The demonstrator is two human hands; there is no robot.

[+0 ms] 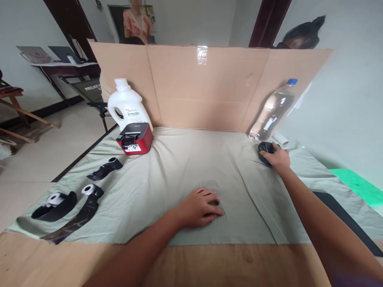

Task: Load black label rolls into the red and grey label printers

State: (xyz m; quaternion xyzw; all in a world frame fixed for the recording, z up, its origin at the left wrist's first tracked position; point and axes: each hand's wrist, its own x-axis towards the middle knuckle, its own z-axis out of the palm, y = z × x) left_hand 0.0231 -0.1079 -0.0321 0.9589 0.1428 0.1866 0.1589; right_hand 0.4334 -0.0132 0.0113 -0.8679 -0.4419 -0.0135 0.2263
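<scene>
Black object (265, 150), small and rounded, lies on the grey-green cloth (179, 167) at the far right of the worktop (239, 263), just in front of the foot of a clear plastic bottle (273, 108) with a blue cap. The right hand (277, 158) is closed over it from the near side, fingers curled across its top, so only its far left part shows; what kind of object it is cannot be told. The left hand (200, 207) rests palm down on the cloth near the middle front, fingers loosely spread and flat, holding nothing, well apart from the right hand.

A folded cardboard screen (203, 87) stands along the back of the cloth, the bottle close to its right wing. At the back left a white jug (127, 104) with a white cap stands against the screen, and a red and black label printer (135, 138) sits just in front of it, touching or nearly so. Three black curved pieces (89, 205) lie in a row down the left edge of the cloth; the two nearer ones each carry a white roll at one end. A dark mat (344, 217) lies on the cloth by the right forearm. Beyond the screen a person (137, 22) stands in a doorway, and the top of a dark-haired head (302, 36) shows over the right wing
</scene>
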